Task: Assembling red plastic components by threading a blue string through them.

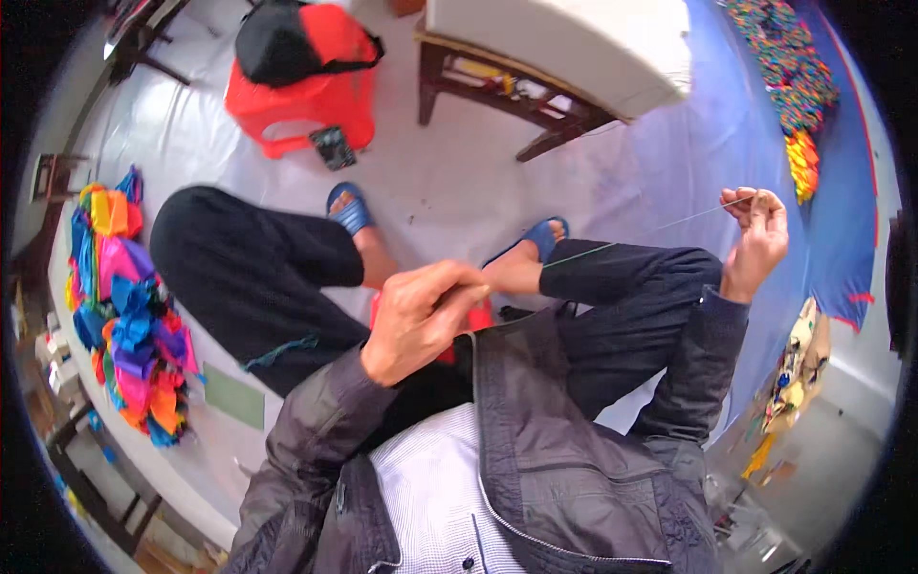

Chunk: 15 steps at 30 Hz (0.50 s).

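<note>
A thin green thread (583, 253) runs taut across my lap, between my two hands. My left hand (421, 320) pinches one part of it above my lap, thumb and forefinger pressed together. Farther right and a little higher, my right hand (755, 239) is raised beyond my right knee, its fingertips closed on the other part of the thread. A small tangle of teal thread (279, 352) lies on my left thigh. Whether a needle is on the thread is too small to tell.
A red plastic stool (306, 110) with a black-and-red cap (287, 43) stands ahead, a dark patterned packet (333, 148) by it. A wooden table (507, 67) is beyond. Bright fabric pieces (134, 325) heap at left; multicoloured bundles (784, 67) lie far right.
</note>
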Motion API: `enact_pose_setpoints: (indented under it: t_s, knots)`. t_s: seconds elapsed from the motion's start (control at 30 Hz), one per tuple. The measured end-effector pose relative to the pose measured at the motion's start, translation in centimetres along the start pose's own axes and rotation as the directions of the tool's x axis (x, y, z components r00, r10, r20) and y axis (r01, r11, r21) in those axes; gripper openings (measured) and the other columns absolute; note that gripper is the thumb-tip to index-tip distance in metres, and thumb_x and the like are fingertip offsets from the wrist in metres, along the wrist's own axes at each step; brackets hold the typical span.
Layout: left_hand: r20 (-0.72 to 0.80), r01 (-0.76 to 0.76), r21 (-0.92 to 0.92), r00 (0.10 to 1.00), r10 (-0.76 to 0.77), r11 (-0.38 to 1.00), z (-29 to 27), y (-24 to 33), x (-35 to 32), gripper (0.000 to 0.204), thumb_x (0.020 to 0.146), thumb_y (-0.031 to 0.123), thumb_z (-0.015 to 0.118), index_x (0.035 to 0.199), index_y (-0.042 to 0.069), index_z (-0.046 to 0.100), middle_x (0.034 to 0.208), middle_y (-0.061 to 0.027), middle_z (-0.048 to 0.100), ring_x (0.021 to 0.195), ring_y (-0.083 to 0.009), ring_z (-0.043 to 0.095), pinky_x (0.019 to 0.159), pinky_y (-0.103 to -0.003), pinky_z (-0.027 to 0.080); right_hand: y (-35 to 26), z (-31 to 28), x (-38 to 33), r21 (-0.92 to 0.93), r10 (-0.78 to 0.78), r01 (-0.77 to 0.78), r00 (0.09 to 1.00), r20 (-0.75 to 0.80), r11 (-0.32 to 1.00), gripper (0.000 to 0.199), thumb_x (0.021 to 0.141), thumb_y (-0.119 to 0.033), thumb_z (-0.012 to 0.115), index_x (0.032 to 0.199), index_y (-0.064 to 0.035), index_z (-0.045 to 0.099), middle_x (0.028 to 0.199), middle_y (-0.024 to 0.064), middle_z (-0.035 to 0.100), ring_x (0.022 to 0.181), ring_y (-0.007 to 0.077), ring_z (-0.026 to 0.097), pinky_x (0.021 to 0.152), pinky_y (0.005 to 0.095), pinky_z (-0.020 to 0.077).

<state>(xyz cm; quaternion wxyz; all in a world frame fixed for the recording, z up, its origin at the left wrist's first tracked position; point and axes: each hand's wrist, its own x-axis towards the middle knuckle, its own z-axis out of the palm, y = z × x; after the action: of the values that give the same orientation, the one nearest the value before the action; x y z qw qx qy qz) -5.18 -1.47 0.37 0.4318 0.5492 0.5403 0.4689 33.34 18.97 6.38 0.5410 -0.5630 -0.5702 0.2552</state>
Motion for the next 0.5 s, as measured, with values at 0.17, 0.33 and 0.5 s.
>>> enact_pose_setpoints:
  t_s: [0.17, 0.33, 0.5]
  knots:
    - [0.064, 0.038, 0.051, 0.997, -0.041, 0.998, -0.6, 0.9, -0.4, 0.006, 0.089, -0.004, 0.072, 0.094, -0.002, 0.07, 0.078, -0.009, 0.072, 0.069, -0.0159, 0.07, 0.063, -0.028, 0.053, 4.4, -5.8, 4.2, 0.112, 0.165, -0.152, 0.979, -0.118, 0.982, 0.016, 0.109, -0.014, 0.057, 0.112, 0.0024, 0.059, 0.1, 0.0172, 0.071, 0.09, 0.0308, 0.075, 0.088, 0.0462, 0.0637]
    - [0.104, -0.007, 0.101, 0.995, -0.003, 0.995, -0.9, 1.5, 0.0, 0.006, 0.088, -0.005, 0.072, 0.093, -0.002, 0.07, 0.077, -0.008, 0.071, 0.068, -0.0154, 0.07, 0.062, -0.028, 0.052, 7.6, -9.7, 5.8, 0.211, 0.269, -0.219, 0.931, -0.248, 0.952, 0.017, 0.108, -0.013, 0.056, 0.114, 0.0035, 0.057, 0.102, 0.0185, 0.07, 0.093, 0.0334, 0.075, 0.09, 0.0501, 0.0639]
    - [0.096, -0.011, 0.231, 0.995, -0.012, 0.973, -2.5, 2.1, 0.0, 0.011, 0.086, -0.004, 0.075, 0.094, -0.001, 0.07, 0.079, -0.0109, 0.069, 0.066, -0.02, 0.067, 0.06, -0.03, 0.05, 10.1, -10.4, 6.6, 0.263, 0.28, -0.192, 0.893, -0.353, 0.945, 0.017, 0.108, -0.011, 0.055, 0.112, 0.0055, 0.055, 0.099, 0.0191, 0.068, 0.087, 0.0342, 0.075, 0.082, 0.0496, 0.066]
